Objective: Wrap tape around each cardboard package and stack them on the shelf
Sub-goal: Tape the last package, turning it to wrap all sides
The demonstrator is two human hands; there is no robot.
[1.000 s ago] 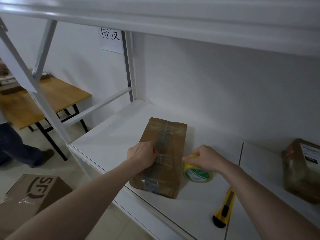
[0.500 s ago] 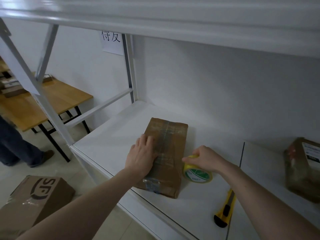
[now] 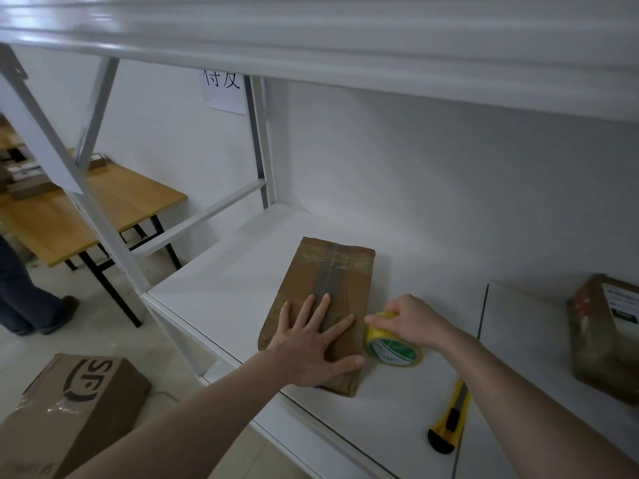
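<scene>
A brown cardboard package (image 3: 328, 278) with a strip of tape down its middle lies flat on the white shelf (image 3: 221, 292). My left hand (image 3: 311, 344) presses flat on the near half of the package, fingers spread and straight. My right hand (image 3: 411, 323) grips a yellow roll of tape (image 3: 394, 350) that stands against the package's right side. A second taped package (image 3: 608, 337) with a white label sits at the far right of the shelf.
A yellow utility knife (image 3: 449, 416) lies on the shelf near its front edge. A cardboard box (image 3: 69, 409) marked SF stands on the floor at lower left. Behind it are a wooden table (image 3: 96, 209) and a person's legs (image 3: 24, 302). An upper shelf board (image 3: 345, 39) hangs overhead.
My left hand has uncurled and slid toward the package's near end, now lying flat with spread fingers. My right hand stays on the tape roll.
</scene>
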